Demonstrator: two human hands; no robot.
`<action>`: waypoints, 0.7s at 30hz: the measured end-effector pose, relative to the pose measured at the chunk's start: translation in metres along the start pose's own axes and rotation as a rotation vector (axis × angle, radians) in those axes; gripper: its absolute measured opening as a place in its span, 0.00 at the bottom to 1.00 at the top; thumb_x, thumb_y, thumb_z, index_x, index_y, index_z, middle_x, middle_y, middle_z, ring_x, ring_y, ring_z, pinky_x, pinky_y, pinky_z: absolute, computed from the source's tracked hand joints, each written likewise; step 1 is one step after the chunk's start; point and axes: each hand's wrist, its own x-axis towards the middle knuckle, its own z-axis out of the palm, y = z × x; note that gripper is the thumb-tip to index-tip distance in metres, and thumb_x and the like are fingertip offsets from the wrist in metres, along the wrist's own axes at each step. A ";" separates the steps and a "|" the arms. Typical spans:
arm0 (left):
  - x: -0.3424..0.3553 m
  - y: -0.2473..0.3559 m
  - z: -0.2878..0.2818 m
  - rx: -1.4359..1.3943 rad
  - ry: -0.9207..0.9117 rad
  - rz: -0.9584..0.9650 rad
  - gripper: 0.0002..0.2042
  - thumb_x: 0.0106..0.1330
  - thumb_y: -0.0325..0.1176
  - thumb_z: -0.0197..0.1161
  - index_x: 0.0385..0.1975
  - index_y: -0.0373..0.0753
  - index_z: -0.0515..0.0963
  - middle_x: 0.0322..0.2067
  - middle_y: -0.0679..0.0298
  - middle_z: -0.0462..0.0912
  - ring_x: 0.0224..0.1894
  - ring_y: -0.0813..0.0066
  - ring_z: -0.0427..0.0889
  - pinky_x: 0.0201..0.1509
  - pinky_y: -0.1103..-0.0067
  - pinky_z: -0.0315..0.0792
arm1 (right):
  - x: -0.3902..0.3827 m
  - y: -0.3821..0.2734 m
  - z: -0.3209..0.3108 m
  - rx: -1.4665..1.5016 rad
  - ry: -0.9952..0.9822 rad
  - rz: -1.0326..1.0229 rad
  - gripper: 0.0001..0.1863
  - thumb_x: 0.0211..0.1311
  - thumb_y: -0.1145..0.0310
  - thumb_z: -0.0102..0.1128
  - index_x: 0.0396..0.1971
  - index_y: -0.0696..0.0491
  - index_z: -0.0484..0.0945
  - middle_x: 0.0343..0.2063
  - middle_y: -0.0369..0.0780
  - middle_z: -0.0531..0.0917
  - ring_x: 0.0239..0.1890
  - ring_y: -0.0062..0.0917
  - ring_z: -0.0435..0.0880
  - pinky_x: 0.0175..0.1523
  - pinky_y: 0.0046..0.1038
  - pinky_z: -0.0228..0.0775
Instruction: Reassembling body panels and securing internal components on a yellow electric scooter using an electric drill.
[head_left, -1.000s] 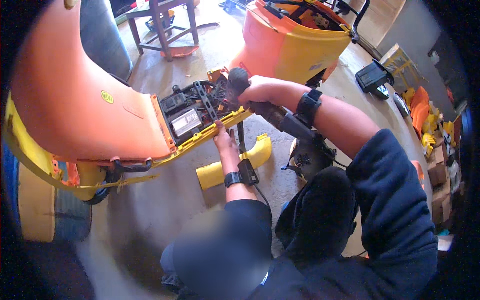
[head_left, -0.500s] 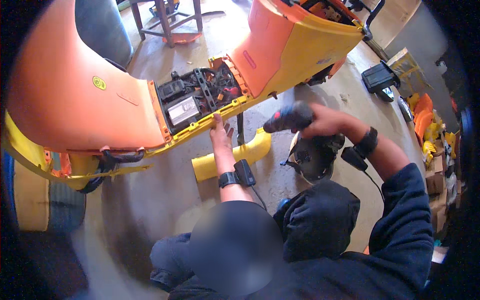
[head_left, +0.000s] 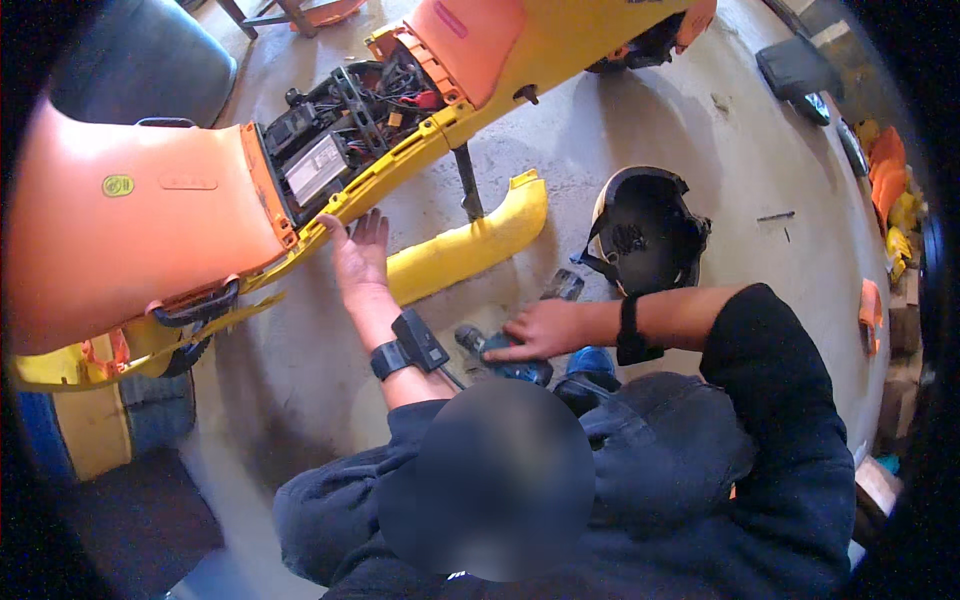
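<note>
Orange-and-yellow scooter bodywork [head_left: 150, 220] stands at left, a silver box [head_left: 317, 172] exposed inside. The left hand [head_left: 362, 258], fingers extended, parted and holding nothing, is at the yellow side rail [head_left: 405, 163]; contact is unclear. Then come a curved yellow panel [head_left: 470, 248], a cordless drill [head_left: 520, 369] low by the floor [head_left: 790, 300], the right hand [head_left: 548, 329] curled over its handle, and an upturned helmet [head_left: 648, 225].

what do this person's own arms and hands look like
The left hand and right hand are gloveless. The left wrist wears a black strap with a black rectangular box and thin dark cable; the right wrist wears a wide black band. Dark fabric sleeves stop well short of both wrists.
</note>
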 end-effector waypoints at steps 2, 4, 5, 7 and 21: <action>0.001 0.005 -0.005 0.046 -0.021 0.052 0.51 0.53 0.60 0.69 0.68 0.35 0.47 0.59 0.44 0.63 0.63 0.50 0.64 0.67 0.57 0.58 | 0.001 -0.013 0.024 0.022 -0.005 -0.036 0.34 0.60 0.70 0.48 0.68 0.38 0.55 0.27 0.41 0.75 0.24 0.33 0.78 0.24 0.34 0.69; -0.008 0.005 0.000 0.086 -0.029 0.051 0.53 0.53 0.59 0.70 0.68 0.34 0.45 0.59 0.44 0.62 0.62 0.49 0.64 0.66 0.57 0.59 | 0.003 -0.024 0.045 0.042 -0.016 -0.069 0.34 0.60 0.70 0.47 0.68 0.38 0.55 0.29 0.40 0.75 0.27 0.32 0.79 0.27 0.31 0.69; -0.007 0.006 -0.001 0.089 -0.010 0.062 0.53 0.53 0.59 0.70 0.68 0.34 0.45 0.58 0.44 0.63 0.62 0.49 0.64 0.66 0.57 0.59 | 0.005 -0.029 0.054 0.016 0.023 -0.102 0.34 0.61 0.69 0.46 0.69 0.38 0.54 0.32 0.41 0.75 0.30 0.31 0.78 0.30 0.30 0.69; -0.005 0.011 -0.006 0.084 0.041 0.068 0.51 0.54 0.58 0.69 0.67 0.32 0.47 0.57 0.44 0.65 0.61 0.50 0.66 0.66 0.56 0.60 | 0.012 -0.036 0.068 -0.016 0.067 -0.131 0.33 0.64 0.68 0.43 0.70 0.37 0.51 0.37 0.42 0.73 0.36 0.31 0.77 0.35 0.30 0.68; 0.008 0.010 -0.005 0.086 -0.064 0.172 0.40 0.57 0.59 0.65 0.61 0.35 0.64 0.59 0.54 0.68 0.61 0.57 0.69 0.67 0.61 0.62 | 0.010 -0.024 0.109 -0.059 0.130 -0.070 0.33 0.64 0.63 0.42 0.70 0.34 0.51 0.38 0.43 0.74 0.36 0.31 0.75 0.35 0.31 0.65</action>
